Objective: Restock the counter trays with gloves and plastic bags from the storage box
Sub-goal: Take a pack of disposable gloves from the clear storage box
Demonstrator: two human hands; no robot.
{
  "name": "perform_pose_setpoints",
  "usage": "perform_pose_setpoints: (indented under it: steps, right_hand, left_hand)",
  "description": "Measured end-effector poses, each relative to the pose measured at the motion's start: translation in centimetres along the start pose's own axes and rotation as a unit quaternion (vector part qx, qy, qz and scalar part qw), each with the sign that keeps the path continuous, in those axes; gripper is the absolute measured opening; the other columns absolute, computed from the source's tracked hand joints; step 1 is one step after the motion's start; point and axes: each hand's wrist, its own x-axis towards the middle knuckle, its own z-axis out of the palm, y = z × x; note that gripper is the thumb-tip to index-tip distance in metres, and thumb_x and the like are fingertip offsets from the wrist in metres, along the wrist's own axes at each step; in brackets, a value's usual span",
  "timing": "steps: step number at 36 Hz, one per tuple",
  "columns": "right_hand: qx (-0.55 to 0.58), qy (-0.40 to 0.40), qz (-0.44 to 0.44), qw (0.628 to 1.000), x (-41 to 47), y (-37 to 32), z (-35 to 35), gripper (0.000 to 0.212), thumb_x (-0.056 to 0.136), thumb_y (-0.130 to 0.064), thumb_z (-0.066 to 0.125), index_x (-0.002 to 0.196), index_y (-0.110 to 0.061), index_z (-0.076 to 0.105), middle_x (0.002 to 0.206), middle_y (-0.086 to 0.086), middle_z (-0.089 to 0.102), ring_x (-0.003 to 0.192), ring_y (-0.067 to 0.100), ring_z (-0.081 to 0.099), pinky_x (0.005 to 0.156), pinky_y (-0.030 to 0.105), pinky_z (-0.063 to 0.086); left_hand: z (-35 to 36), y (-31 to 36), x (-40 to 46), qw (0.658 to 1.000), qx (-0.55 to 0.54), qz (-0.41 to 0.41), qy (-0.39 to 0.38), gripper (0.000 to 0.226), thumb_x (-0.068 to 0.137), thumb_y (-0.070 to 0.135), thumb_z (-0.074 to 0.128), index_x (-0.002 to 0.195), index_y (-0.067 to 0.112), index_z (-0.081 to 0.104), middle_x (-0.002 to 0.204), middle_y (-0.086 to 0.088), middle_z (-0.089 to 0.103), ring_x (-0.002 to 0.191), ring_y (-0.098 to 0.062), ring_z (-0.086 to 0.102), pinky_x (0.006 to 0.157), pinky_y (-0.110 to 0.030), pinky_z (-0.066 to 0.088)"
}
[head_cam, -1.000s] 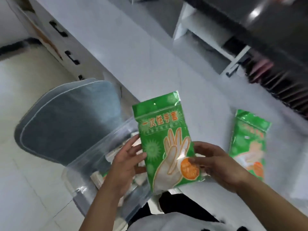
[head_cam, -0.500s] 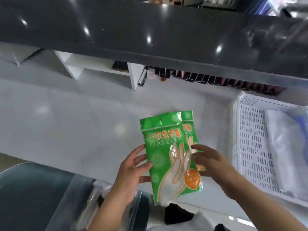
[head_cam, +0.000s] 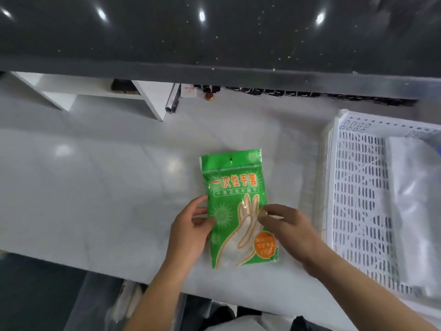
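Note:
A green glove packet (head_cam: 235, 187) with an orange hand drawing lies flat on the white counter (head_cam: 95, 187). A second green packet's edge shows just under its top left side. My left hand (head_cam: 188, 231) grips the packet's left edge, thumb on top. My right hand (head_cam: 291, 228) pinches its right edge with the fingertips. A white perforated tray (head_cam: 353, 187) stands to the right, holding a stack of clear plastic bags (head_cam: 415, 199). The clear storage box (head_cam: 100, 302) sits below the counter's near edge at bottom left, its contents blurred.
A raised dark speckled countertop (head_cam: 214, 32) overhangs the far side. Under it are a white shelf unit (head_cam: 148, 99) and a row of small dark items (head_cam: 298, 93). Bare counter stretches to the left of the packet.
The packet went from held above the storage box to lying on the counter, on top of the other green packet. My view swung from the box to the counter and tray.

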Motion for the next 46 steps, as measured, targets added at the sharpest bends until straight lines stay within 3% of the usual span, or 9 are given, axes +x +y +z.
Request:
perform_pose_setpoints:
  steps: [4, 10, 15, 19, 23, 28, 35, 42, 46]
  right_hand:
    - [0.018, -0.022, 0.012, 1.000, 1.0, 0.9, -0.7, 0.017, 0.088, -0.023, 0.065, 0.104, -0.025, 0.071, 0.093, 0.003, 0.076, 0.079, 0.023, 0.074, 0.079, 0.049, 0.060]
    - [0.038, 0.003, 0.015, 0.999, 2.1, 1.3, -1.1, 0.058, 0.086, -0.023, 0.070, 0.138, -0.031, 0.047, 0.127, -0.008, 0.055, 0.100, 0.009, 0.064, 0.064, 0.021, 0.052]
    - [0.082, -0.001, 0.047, 0.996, 3.4, 1.1, -1.5, 0.057, 0.086, -0.015, 0.069, 0.140, -0.024, 0.050, 0.129, -0.001, 0.059, 0.101, 0.017, 0.066, 0.074, 0.034, 0.054]
    - [0.086, -0.020, 0.038, 0.995, 3.7, 0.6, -1.2, 0.047, 0.085, 0.004, 0.063, 0.119, -0.028, 0.064, 0.111, 0.004, 0.069, 0.076, 0.016, 0.074, 0.053, 0.023, 0.055]
    - [0.115, -0.054, 0.047, 0.991, 3.0, 0.5, -1.1, 0.058, 0.085, 0.012, 0.060, 0.131, -0.023, 0.057, 0.094, 0.009, 0.076, 0.067, 0.017, 0.075, 0.048, 0.022, 0.054]
    - [0.105, -0.079, 0.002, 0.991, -0.1, 0.6, -1.0, 0.058, 0.085, 0.009, 0.062, 0.129, -0.029, 0.060, 0.093, 0.005, 0.078, 0.077, 0.019, 0.075, 0.056, 0.027, 0.058]
    - [0.142, -0.078, -0.092, 0.982, -8.4, 2.6, -0.2, 0.054, 0.089, 0.008, 0.059, 0.127, -0.030, 0.064, 0.107, 0.009, 0.073, 0.093, 0.025, 0.073, 0.069, 0.032, 0.059]
    - [0.221, -0.028, -0.110, 0.969, -17.8, 7.3, 0.6, 0.062, 0.076, -0.001, 0.070, 0.129, -0.031, 0.059, 0.109, 0.019, 0.071, 0.094, 0.033, 0.071, 0.077, 0.046, 0.059]
    - [0.207, -0.049, -0.087, 0.973, -22.8, 9.9, -0.5, 0.046, 0.077, -0.011, 0.071, 0.123, -0.014, 0.065, 0.115, 0.021, 0.070, 0.105, 0.041, 0.067, 0.090, 0.053, 0.055]
  left_hand:
    - [0.4, 0.0, -0.3, 1.000, 0.006, -0.010, 0.012, 0.049, 0.085, 0.005, 0.071, 0.123, 0.034, 0.064, 0.102, -0.001, 0.069, 0.092, -0.021, 0.070, 0.081, -0.053, 0.059]
    - [-0.1, -0.1, -1.0, 0.997, -0.044, -0.038, 0.050, 0.046, 0.084, 0.005, 0.074, 0.122, 0.029, 0.063, 0.111, 0.001, 0.067, 0.099, -0.017, 0.068, 0.091, -0.048, 0.057]
    - [-0.1, 0.5, -1.6, 0.984, -0.140, -0.112, 0.003, 0.050, 0.086, 0.008, 0.073, 0.128, 0.029, 0.059, 0.120, -0.002, 0.069, 0.106, -0.022, 0.069, 0.094, -0.046, 0.055]
    - [-0.7, 1.0, -1.1, 0.972, -0.170, -0.157, -0.051, 0.043, 0.087, 0.004, 0.069, 0.125, 0.023, 0.061, 0.112, -0.006, 0.074, 0.091, -0.027, 0.074, 0.073, -0.035, 0.060]
    - [-1.7, 1.0, -1.5, 0.960, -0.190, -0.167, -0.117, 0.034, 0.088, 0.002, 0.064, 0.121, 0.012, 0.069, 0.111, -0.014, 0.075, 0.092, -0.029, 0.072, 0.083, -0.039, 0.057]
    - [-3.1, 0.7, -4.4, 0.947, -0.252, -0.139, -0.144, 0.041, 0.075, 0.004, 0.073, 0.115, 0.014, 0.071, 0.108, -0.014, 0.075, 0.085, -0.026, 0.073, 0.065, -0.035, 0.059]
    - [-4.7, -1.4, -11.4, 0.949, -0.273, -0.058, -0.149, 0.063, 0.064, 0.011, 0.081, 0.124, 0.017, 0.062, 0.110, -0.019, 0.073, 0.091, -0.032, 0.072, 0.073, -0.043, 0.059]
    - [-4.9, -4.2, -18.0, 0.934, -0.286, 0.011, -0.215, 0.058, 0.064, 0.017, 0.086, 0.118, 0.025, 0.067, 0.116, -0.018, 0.072, 0.094, -0.030, 0.073, 0.063, -0.034, 0.058]
    - [-3.3, -5.1, -20.6, 0.912, -0.282, 0.024, -0.297, 0.059, 0.069, 0.014, 0.085, 0.123, 0.023, 0.063, 0.116, -0.020, 0.071, 0.098, -0.033, 0.072, 0.064, -0.035, 0.058]
